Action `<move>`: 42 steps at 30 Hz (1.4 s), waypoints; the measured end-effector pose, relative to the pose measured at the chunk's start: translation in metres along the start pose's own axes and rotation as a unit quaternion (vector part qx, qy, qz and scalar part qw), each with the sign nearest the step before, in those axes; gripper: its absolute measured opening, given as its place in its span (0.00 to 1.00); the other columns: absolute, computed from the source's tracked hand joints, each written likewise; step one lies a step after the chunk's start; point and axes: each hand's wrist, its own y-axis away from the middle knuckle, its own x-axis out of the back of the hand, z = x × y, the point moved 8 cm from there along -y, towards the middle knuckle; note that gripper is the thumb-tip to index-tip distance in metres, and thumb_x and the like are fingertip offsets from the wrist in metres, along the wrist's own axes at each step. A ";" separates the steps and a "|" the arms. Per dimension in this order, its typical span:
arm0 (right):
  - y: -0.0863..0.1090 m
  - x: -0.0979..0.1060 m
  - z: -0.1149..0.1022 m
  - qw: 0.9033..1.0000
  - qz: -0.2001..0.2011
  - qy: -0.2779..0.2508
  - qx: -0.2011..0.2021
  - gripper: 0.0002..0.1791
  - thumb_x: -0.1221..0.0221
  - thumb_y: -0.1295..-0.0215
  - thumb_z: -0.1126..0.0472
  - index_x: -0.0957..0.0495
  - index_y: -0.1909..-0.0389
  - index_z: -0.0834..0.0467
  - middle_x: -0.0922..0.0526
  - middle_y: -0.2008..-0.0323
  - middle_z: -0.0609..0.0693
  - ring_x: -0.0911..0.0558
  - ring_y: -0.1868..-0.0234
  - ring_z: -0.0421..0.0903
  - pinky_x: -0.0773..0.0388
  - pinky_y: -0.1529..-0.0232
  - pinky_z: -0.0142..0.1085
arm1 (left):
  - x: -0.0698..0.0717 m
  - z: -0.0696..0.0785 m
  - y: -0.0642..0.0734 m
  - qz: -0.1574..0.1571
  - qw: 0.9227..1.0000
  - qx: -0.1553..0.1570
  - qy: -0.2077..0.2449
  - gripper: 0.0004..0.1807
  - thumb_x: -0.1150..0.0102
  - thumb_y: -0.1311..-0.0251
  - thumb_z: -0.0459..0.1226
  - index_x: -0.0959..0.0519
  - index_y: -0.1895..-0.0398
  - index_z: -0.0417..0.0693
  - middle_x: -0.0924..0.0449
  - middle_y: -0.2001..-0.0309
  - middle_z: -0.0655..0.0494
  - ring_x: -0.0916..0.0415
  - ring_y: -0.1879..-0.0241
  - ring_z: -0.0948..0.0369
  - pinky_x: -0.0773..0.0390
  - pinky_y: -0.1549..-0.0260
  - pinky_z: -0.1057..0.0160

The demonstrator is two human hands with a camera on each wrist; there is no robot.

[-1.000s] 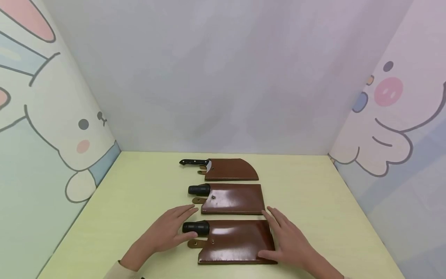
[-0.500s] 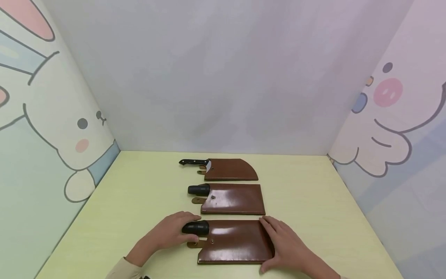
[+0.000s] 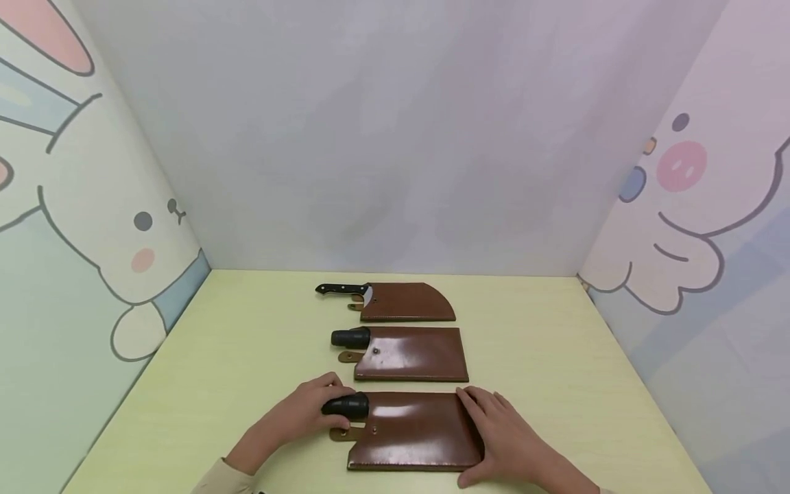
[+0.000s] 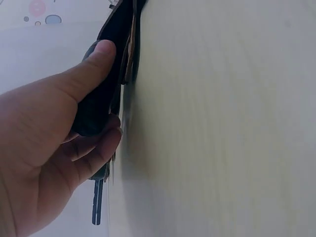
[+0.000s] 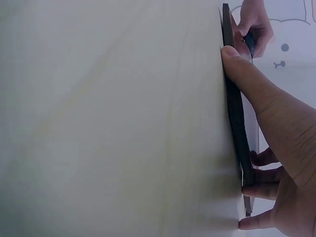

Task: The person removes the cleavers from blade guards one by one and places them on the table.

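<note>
Three knives in brown leather sheaths lie in a row on the pale table. My left hand (image 3: 302,413) grips the black handle (image 3: 353,406) of the nearest one, a cleaver by its shape; the left wrist view shows the thumb over this handle (image 4: 94,108) and fingers curled below. Its blade is hidden in the glossy sheath (image 3: 413,432). My right hand (image 3: 509,439) holds the sheath's right end, thumb at the near corner and fingers at the far corner. In the right wrist view, the sheath's dark edge (image 5: 236,113) lies between thumb and fingers, near the tabletop.
Beyond lies a second sheath (image 3: 422,353) with a black handle (image 3: 349,337). Farthest back is a curved-end sheath (image 3: 407,302) with a riveted black handle (image 3: 341,289). A snap strap (image 3: 339,434) sticks out of the nearest sheath. Cartoon-printed side walls and a grey back wall (image 3: 395,137) enclose the table (image 3: 531,343).
My left hand has moved in and closed round the nearest handle. My right hand has come down onto the sheath's right end, its thumb shifting to the near edge. The knives stay in place.
</note>
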 end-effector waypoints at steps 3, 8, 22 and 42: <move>0.001 0.000 0.000 1.000 -0.008 -0.002 -0.007 0.74 0.43 0.63 0.10 0.39 0.23 0.60 0.32 0.31 0.54 0.29 0.32 0.52 0.27 0.36 0.54 | 0.000 0.001 0.000 0.003 1.000 -0.003 -0.003 0.22 0.30 0.38 0.52 0.16 0.44 0.56 0.28 0.57 0.68 0.29 0.61 0.69 0.25 0.63 0.68; 0.001 0.004 -0.002 1.000 -0.009 0.018 -0.002 0.71 0.44 0.59 0.10 0.37 0.24 0.60 0.32 0.30 0.54 0.29 0.32 0.51 0.24 0.38 0.50 | 0.000 0.004 0.001 0.006 1.000 -0.008 -0.006 0.21 0.33 0.35 0.53 0.16 0.44 0.55 0.27 0.58 0.69 0.30 0.62 0.70 0.25 0.63 0.67; -0.002 0.023 -0.011 0.999 0.023 0.027 0.024 0.70 0.41 0.57 0.13 0.39 0.23 0.61 0.31 0.27 0.55 0.31 0.28 0.52 0.19 0.44 0.48 | 0.013 0.014 0.008 0.073 0.994 -0.037 -0.074 0.19 0.32 0.35 0.51 0.15 0.46 0.55 0.26 0.57 0.69 0.28 0.61 0.70 0.22 0.62 0.65; -0.002 0.048 -0.020 0.996 0.074 0.029 0.038 0.70 0.34 0.57 0.18 0.38 0.25 0.65 0.31 0.28 0.62 0.28 0.29 0.58 0.18 0.45 0.51 | 0.040 0.033 0.017 0.182 0.973 -0.063 -0.130 0.21 0.25 0.43 0.48 0.15 0.48 0.54 0.17 0.54 0.62 0.21 0.58 0.65 0.17 0.61 0.62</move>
